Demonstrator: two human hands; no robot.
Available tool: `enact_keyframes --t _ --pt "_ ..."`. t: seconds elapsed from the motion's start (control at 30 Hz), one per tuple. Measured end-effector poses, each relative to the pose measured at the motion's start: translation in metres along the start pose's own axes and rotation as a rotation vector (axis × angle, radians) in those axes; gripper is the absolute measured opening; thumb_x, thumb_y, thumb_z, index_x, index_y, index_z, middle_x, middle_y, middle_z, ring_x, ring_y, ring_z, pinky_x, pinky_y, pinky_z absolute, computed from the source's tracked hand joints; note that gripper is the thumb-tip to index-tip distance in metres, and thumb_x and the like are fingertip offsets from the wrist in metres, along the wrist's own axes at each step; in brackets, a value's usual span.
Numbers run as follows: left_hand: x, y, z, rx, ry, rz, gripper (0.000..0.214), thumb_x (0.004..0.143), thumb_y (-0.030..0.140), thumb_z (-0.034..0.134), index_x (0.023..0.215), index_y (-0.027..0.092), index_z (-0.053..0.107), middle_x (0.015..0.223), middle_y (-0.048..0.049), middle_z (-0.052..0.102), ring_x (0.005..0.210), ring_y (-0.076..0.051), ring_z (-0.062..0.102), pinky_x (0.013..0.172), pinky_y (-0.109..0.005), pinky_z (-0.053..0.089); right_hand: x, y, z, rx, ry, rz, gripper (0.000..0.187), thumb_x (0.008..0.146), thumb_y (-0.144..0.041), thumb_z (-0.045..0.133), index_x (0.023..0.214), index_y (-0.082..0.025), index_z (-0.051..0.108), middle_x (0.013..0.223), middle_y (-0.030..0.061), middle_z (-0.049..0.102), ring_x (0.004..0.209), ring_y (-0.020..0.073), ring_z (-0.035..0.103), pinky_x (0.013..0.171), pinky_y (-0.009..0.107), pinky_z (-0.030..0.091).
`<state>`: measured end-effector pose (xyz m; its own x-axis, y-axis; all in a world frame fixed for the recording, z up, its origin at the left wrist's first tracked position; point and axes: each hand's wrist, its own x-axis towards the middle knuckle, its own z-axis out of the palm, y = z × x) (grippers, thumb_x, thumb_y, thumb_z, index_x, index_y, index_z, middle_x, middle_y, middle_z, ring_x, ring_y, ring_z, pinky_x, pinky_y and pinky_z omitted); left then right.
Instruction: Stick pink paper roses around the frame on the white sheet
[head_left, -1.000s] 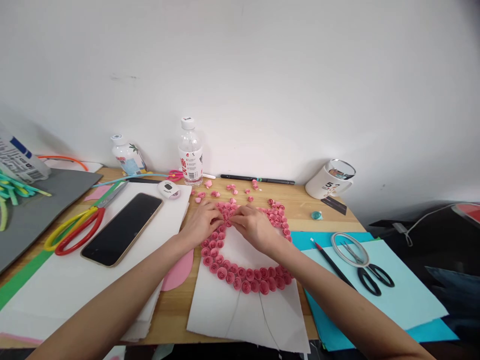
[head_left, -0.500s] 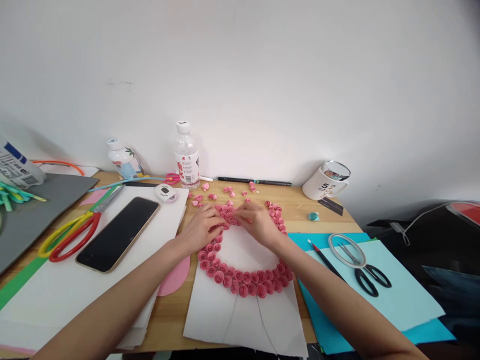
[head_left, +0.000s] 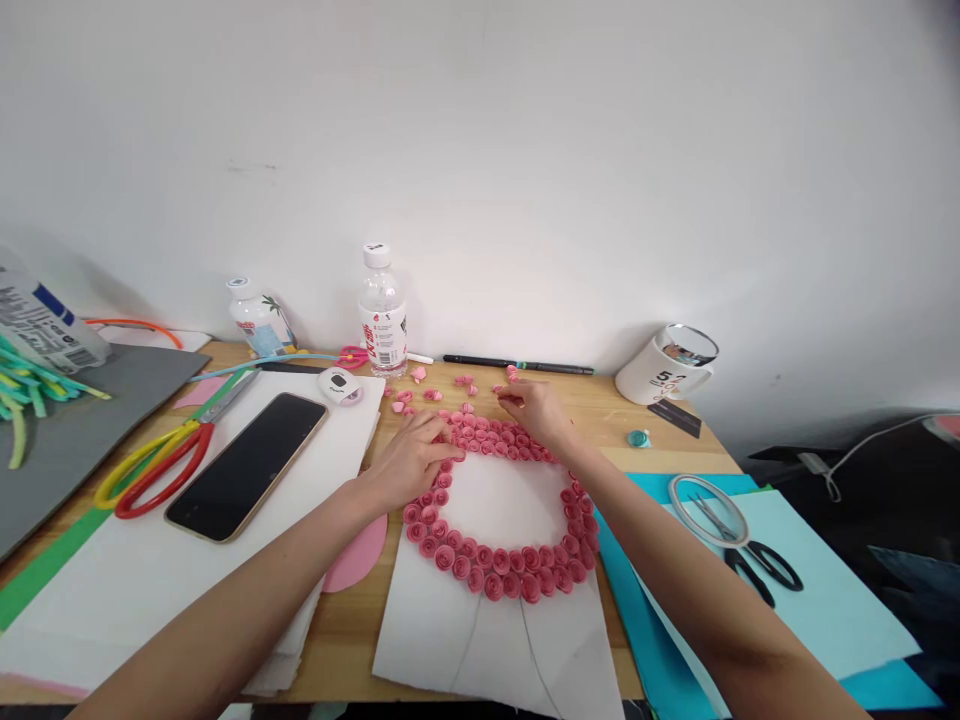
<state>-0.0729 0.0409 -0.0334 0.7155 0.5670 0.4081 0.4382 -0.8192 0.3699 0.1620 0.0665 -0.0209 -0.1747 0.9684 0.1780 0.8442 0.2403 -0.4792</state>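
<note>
A ring of small pink rolled paper roses [head_left: 495, 580] lies on a white sheet [head_left: 495, 640] at the front of the wooden desk. My left hand [head_left: 409, 460] rests on the ring's upper left part, fingers curled down onto the roses. My right hand [head_left: 536, 408] is farther back, past the ring's top edge, its fingertips pinched at a loose pink rose among several loose roses [head_left: 465, 382] scattered by the wall.
A phone [head_left: 247, 465] lies on white paper at left, beside red and yellow scissors [head_left: 150, 465]. Two bottles [head_left: 382, 310] and a black pen [head_left: 517, 365] stand along the wall. A white mug [head_left: 664, 365], black scissors [head_left: 757, 565] and blue paper [head_left: 810, 590] are at right.
My right hand left the top of the ring and reached back toward the loose roses. My left hand stayed on the ring. The ring's top now looks filled in.
</note>
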Motion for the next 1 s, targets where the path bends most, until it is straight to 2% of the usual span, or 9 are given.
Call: enact_keyframes --t 0.13,0.3,0.43,0.7,1.0 --pt "-0.001 -0.001 0.003 0.007 -0.003 -0.008 0.037 0.081 0.002 0.044 0.092 0.022 0.073 0.084 -0.0064 0.058 0.088 -0.018 0.046 0.079 -0.035 0.043 -0.033 -0.020 0.001 0.217 0.083 -0.174 0.016 0.082 -0.018 0.055 0.087 -0.016 0.069 0.087 0.0070 0.068 0.075 0.0150 0.063 0.069 0.026 0.050" --pt "-0.001 0.000 0.002 0.011 -0.022 -0.045 0.037 0.081 0.004 0.043 0.091 0.023 0.073 0.088 -0.0067 0.059 0.089 -0.019 0.047 0.080 -0.035 0.044 -0.064 -0.037 0.017 0.121 0.081 -0.343 0.016 0.087 -0.016 0.052 0.089 -0.018 0.068 0.093 0.0091 0.065 0.080 0.0160 0.063 0.069 0.028 0.052" --pt "-0.001 0.002 0.000 0.022 -0.017 -0.037 0.036 0.080 0.003 0.044 0.088 0.022 0.073 0.091 -0.0066 0.059 0.090 -0.019 0.046 0.081 -0.035 0.044 -0.067 -0.037 0.027 0.058 0.082 -0.392 0.017 0.089 -0.015 0.050 0.087 -0.017 0.067 0.089 0.0080 0.065 0.078 0.0153 0.062 0.066 0.026 0.050" --pt "0.000 0.001 0.000 0.031 -0.035 -0.060 0.038 0.078 0.002 0.045 0.088 0.024 0.074 0.094 -0.0064 0.058 0.092 -0.020 0.046 0.083 -0.039 0.044 -0.068 -0.036 0.030 -0.003 0.138 -0.398 0.020 0.089 -0.012 0.046 0.084 -0.017 0.064 0.086 0.0073 0.065 0.075 0.0143 0.061 0.063 0.025 0.048" --pt "-0.003 -0.003 0.004 0.026 -0.021 -0.053 0.038 0.078 0.001 0.045 0.089 0.024 0.073 0.096 -0.0055 0.058 0.093 -0.020 0.045 0.084 -0.036 0.042 -0.068 -0.038 0.035 -0.146 0.132 -0.448 0.023 0.092 -0.013 0.044 0.083 -0.016 0.064 0.085 0.0088 0.065 0.077 0.0168 0.058 0.065 0.027 0.047"
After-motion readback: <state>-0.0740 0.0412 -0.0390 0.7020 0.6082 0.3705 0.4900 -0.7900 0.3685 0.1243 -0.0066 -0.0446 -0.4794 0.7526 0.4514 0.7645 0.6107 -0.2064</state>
